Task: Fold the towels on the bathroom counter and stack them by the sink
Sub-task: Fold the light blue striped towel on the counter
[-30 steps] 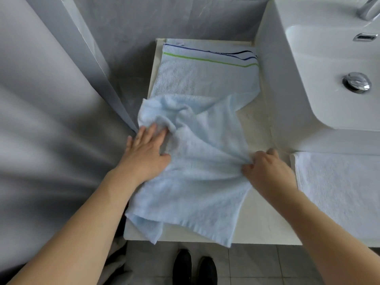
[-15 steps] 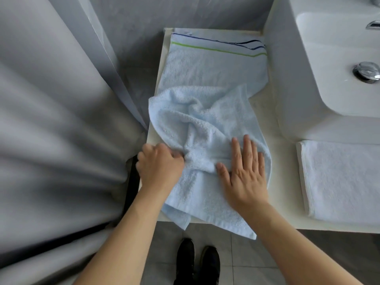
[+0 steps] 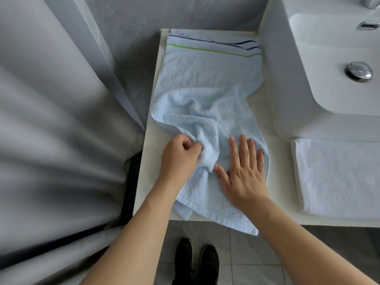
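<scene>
Hands point(image 3: 211, 161) on one of three towels point(image 3: 209, 124).

grey curtain point(image 3: 51, 140) hangs left of counter, black shoes point(image 3: 196, 262) on tiled floor point(image 3: 246, 254) below, chrome drain plug point(image 3: 358, 71) in basin

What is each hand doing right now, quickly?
Left hand: closed, gripping a bunched fold of the crumpled light blue terry towel.
Right hand: open, fingers straight, pressing flat on the same towel.
</scene>
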Available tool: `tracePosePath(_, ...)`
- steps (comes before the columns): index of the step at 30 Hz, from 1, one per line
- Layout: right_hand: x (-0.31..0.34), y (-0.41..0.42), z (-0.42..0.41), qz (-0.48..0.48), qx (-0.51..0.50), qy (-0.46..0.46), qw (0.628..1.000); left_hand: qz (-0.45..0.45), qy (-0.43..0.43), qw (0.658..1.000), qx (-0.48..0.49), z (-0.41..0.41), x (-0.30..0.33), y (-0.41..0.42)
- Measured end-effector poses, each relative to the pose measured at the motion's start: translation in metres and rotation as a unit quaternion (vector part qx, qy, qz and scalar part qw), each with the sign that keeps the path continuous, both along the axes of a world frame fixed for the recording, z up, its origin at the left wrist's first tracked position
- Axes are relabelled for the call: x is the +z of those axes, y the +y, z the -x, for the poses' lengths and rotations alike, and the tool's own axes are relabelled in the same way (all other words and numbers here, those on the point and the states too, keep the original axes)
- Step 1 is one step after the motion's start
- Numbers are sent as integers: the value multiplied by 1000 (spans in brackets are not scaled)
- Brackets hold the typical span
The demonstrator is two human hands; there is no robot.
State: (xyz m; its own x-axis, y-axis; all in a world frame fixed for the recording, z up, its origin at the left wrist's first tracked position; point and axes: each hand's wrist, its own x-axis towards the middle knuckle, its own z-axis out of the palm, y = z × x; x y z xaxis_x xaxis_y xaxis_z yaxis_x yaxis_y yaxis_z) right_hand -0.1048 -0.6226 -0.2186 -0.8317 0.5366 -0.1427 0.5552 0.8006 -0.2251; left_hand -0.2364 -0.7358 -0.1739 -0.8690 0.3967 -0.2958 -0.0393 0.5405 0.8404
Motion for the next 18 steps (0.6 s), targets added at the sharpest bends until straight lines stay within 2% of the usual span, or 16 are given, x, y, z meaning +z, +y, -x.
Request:
tracePosePath(3, 1, 4, -2, -8, 14, -11, 1000, -55, 16, 997, 60, 6, -3, -15)
tracePosePath(9, 6, 24, -31, -23, 56, -52, 997, 11, 13, 976, 216, 27, -1, -65)
tracePosePath(10, 8, 26, -36, -20, 68, -60, 996, 41, 40, 977, 205, 25, 4, -69)
tracePosePath(12, 13, 24, -47, -17, 81, -82, 993, 142, 134, 975, 108, 15, 11, -71)
tracePosePath(15, 21, 16, -57, -26, 81, -113, 990, 300, 275, 912, -43, -11, 15, -64)
tracePosePath(16, 26, 15, -54, -28, 78, -100, 992, 317, 301, 896, -77, -20, 15, -60)
tracePosePath(18, 37, 20, -37, -30, 80, -26, 996, 295, 340, 887, -102, -28, 9, -52)
